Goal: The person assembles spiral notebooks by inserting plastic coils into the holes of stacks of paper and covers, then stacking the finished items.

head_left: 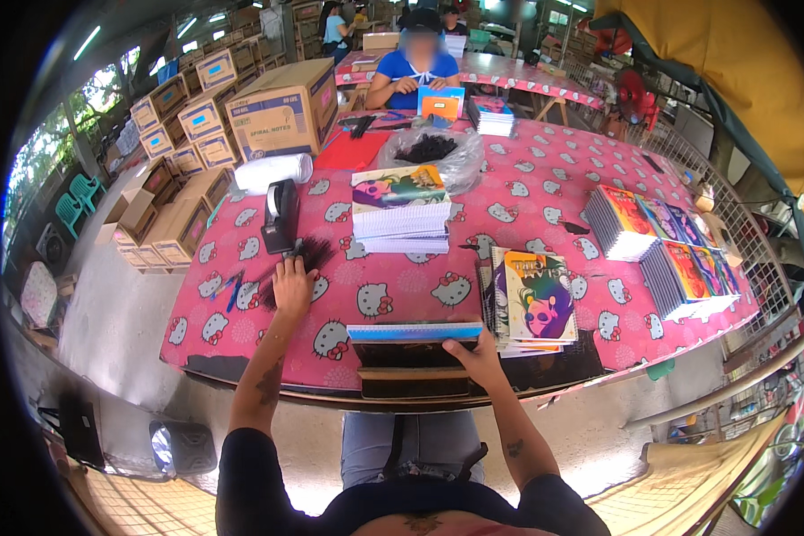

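Holding a blue-edged notebook (415,332)
Right hand (476,357) pinches its end; left hand (293,286) covers black strands (317,254), grip unclear.

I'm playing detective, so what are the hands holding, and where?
The right hand grips a blue-edged notebook by its right end. The left hand touches thin black strands; whether it grips any, I can't tell.

Tape dispenser (280,225) stands left of stacked notebooks (401,214).

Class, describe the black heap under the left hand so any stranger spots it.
On the pink table, find the left hand. Under it spreads a heap of thin black strands, lying unbagged, unlike the dark pile in the clear plastic bag.
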The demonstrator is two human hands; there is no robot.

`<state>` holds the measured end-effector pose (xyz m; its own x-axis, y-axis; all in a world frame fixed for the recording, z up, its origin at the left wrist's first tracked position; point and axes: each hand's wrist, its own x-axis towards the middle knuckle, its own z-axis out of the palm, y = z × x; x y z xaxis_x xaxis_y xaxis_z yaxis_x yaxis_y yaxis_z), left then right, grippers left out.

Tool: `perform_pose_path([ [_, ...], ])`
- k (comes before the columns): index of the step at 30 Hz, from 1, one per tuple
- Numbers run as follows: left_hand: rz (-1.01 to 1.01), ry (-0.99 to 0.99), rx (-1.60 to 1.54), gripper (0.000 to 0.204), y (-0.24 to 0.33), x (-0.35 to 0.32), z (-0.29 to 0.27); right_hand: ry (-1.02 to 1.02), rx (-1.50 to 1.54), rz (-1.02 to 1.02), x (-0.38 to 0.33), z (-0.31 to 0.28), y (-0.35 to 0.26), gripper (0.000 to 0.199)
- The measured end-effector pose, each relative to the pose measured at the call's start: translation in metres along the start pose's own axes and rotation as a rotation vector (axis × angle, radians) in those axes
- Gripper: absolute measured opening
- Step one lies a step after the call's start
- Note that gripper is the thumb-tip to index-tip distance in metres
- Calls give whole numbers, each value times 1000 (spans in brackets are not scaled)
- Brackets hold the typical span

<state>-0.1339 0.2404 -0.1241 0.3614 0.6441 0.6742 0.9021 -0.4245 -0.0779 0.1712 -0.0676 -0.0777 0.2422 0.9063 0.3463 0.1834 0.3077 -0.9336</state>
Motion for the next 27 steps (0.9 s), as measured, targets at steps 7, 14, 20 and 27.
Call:
perform_pose_path([
  [7,40,-38,-52,17,-7,-10,-21,352,417,-471,56,-37,-100,86],
  [14,22,-33,-93,20,17,2,-34,-179,-773,-638,48,61,-154,47],
  [20,-1,-30,-168,24,4,1,-38,-256,-868,-425,59,103,-75,22],
  [27,-18,-20,-791,22,56,-7,-153,-211,-816,-381,74,98,-81,13],
])
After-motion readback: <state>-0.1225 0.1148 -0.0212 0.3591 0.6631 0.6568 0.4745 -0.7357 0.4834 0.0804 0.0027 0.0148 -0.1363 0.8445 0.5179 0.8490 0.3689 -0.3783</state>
